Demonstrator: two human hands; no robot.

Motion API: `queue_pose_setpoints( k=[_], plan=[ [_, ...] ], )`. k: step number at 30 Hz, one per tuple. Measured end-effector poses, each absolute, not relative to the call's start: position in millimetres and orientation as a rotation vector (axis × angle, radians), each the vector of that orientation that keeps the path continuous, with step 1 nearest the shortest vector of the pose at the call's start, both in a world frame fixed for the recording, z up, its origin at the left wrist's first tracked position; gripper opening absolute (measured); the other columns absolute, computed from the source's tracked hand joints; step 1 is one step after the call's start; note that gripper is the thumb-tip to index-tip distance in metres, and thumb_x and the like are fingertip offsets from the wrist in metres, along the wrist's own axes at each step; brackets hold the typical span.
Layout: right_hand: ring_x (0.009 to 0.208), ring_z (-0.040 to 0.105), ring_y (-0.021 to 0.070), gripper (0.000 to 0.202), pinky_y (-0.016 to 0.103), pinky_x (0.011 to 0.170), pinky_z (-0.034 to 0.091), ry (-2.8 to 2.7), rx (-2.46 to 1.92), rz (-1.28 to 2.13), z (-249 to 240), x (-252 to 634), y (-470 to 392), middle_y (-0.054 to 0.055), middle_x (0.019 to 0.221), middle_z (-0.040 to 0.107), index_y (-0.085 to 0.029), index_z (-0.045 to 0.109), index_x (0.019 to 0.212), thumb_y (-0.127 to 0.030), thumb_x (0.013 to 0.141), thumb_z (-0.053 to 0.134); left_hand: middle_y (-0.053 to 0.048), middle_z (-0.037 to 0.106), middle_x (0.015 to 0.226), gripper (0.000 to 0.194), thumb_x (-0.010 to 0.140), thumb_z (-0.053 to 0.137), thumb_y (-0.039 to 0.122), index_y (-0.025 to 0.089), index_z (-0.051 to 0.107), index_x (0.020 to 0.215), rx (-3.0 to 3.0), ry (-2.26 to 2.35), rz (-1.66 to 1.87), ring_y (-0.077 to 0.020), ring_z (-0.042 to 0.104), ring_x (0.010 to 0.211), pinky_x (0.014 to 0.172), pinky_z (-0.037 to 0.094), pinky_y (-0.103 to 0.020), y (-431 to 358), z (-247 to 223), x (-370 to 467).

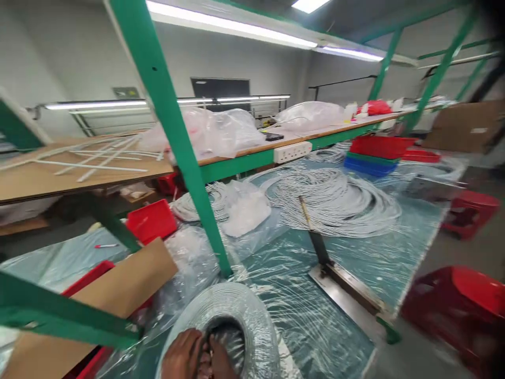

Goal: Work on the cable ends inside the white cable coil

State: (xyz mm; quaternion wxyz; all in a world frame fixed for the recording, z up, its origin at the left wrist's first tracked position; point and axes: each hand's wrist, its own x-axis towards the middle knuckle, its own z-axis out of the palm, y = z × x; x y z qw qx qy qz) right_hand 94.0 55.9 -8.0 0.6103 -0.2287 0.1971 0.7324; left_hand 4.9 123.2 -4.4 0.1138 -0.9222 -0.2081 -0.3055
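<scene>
A thick coil of pale tubing or cable [258, 326], covered with clear plastic film, lies at the front of the table. My left hand [183, 353] rests on the coil's inner left edge with its fingers curled. Close beside it, my right hand [221, 360] is over the coil's hole, fingers bent toward the left ones. Both hands are closed near each other, and what lies between the fingers is too small and blurred to make out. A lever cutter [347, 295] with a metal base and raised handle stands to the right of the coil.
Large loose coils of white tubing [335, 200] lie farther back. Green posts [197, 195] rise close to the left of the hands. A cardboard sheet [130, 284] leans over a red bin. Red stools [457, 310] stand at right; stacked bins [374, 152] sit behind.
</scene>
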Motion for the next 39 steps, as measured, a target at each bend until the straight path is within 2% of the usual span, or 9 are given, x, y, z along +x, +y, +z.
queue_pose_setpoints(
  k=[3, 6, 8, 11, 16, 20, 27, 39],
  plan=[
    [0.024, 0.018, 0.0023, 0.039, 0.011, 0.031, 0.01, 0.631, -0.454, 1.721, 0.6, 98.5, 48.3, -0.008, 0.035, 0.022, -0.014, 0.028, 0.067, -0.045, 0.09, 0.02, 0.002, 0.054, 0.077, 0.015, 0.085, 0.042, 0.023, 0.018, 0.054, 0.078, -2.785, -0.756, -0.884, -0.0087, 0.049, 0.072, 0.067, 0.039, -0.022, 115.2, -5.4, 13.1],
    [0.023, 0.02, 0.0041, 0.042, 0.012, 0.029, 0.011, 0.71, -0.406, 1.733, 2.1, 103.0, 42.5, -0.006, 0.033, 0.024, -0.013, 0.031, 0.066, -0.049, 0.087, 0.026, 0.001, 0.052, 0.077, 0.017, 0.084, 0.039, 0.016, 0.017, 0.055, 0.076, -2.85, -0.965, -0.692, -0.0108, 0.046, 0.074, 0.069, 0.034, -0.025, 111.1, -5.1, 14.9],
    [0.023, 0.02, 0.0039, 0.042, 0.011, 0.029, 0.01, 0.704, -0.408, 1.727, -0.1, 103.7, 40.9, -0.006, 0.033, 0.025, -0.013, 0.032, 0.065, -0.049, 0.087, 0.028, 0.002, 0.052, 0.086, 0.02, 0.08, 0.039, 0.01, 0.019, 0.056, 0.083, -2.851, -1.101, -0.494, -0.0136, 0.044, 0.081, 0.075, 0.032, -0.029, 108.3, -0.1, 17.4],
    [0.023, 0.019, 0.0037, 0.042, 0.011, 0.029, 0.01, 0.683, -0.414, 1.742, -4.8, 102.9, 41.7, -0.006, 0.034, 0.025, -0.013, 0.032, 0.066, -0.049, 0.086, 0.029, 0.001, 0.051, 0.098, 0.035, 0.073, 0.038, 0.003, 0.023, 0.056, 0.096, -2.777, -1.175, -0.248, -0.0182, 0.042, 0.092, 0.081, 0.03, -0.034, 104.8, 10.3, 25.2],
    [0.023, 0.02, 0.0034, 0.043, 0.011, 0.03, 0.009, 0.668, -0.367, 1.795, -6.5, 102.0, 44.3, -0.006, 0.034, 0.026, -0.013, 0.033, 0.066, -0.049, 0.087, 0.028, -0.003, 0.052, 0.096, 0.037, 0.077, 0.031, 0.001, 0.02, 0.057, 0.096, -2.661, -1.174, -0.071, -0.0202, 0.044, 0.089, 0.079, 0.033, -0.035, 106.7, 9.7, 32.9],
    [0.023, 0.02, 0.0032, 0.042, 0.01, 0.03, 0.01, 0.678, -0.361, 1.784, -3.2, 102.9, 43.6, -0.006, 0.033, 0.027, -0.012, 0.035, 0.066, -0.047, 0.087, 0.028, 0.001, 0.053, 0.094, 0.03, 0.08, 0.035, 0.003, 0.021, 0.058, 0.088, -2.734, -1.153, -0.246, -0.0172, 0.044, 0.087, 0.077, 0.032, -0.031, 112.1, -3.3, 25.6],
    [0.023, 0.021, 0.0038, 0.044, 0.01, 0.029, 0.009, 0.672, -0.265, 1.802, -1.1, 101.6, 47.9, -0.006, 0.033, 0.026, -0.012, 0.034, 0.065, -0.049, 0.087, 0.028, 0.002, 0.052, 0.076, 0.019, 0.076, 0.044, 0.002, 0.017, 0.055, 0.074, -2.848, -0.955, -0.621, -0.0139, 0.042, 0.071, 0.066, 0.026, -0.027, 112.9, -0.9, 18.8],
    [0.021, 0.017, 0.0018, 0.042, 0.009, 0.029, 0.007, 0.786, -0.178, 1.676, 13.2, 100.2, 49.7, -0.008, 0.032, 0.021, -0.012, 0.033, 0.067, -0.047, 0.088, 0.028, 0.001, 0.052, 0.076, 0.015, 0.077, 0.046, 0.005, 0.016, 0.055, 0.074, -2.882, -0.888, -0.686, -0.0137, 0.043, 0.071, 0.065, 0.027, -0.026, 111.4, 3.4, 18.0]
  ],
)
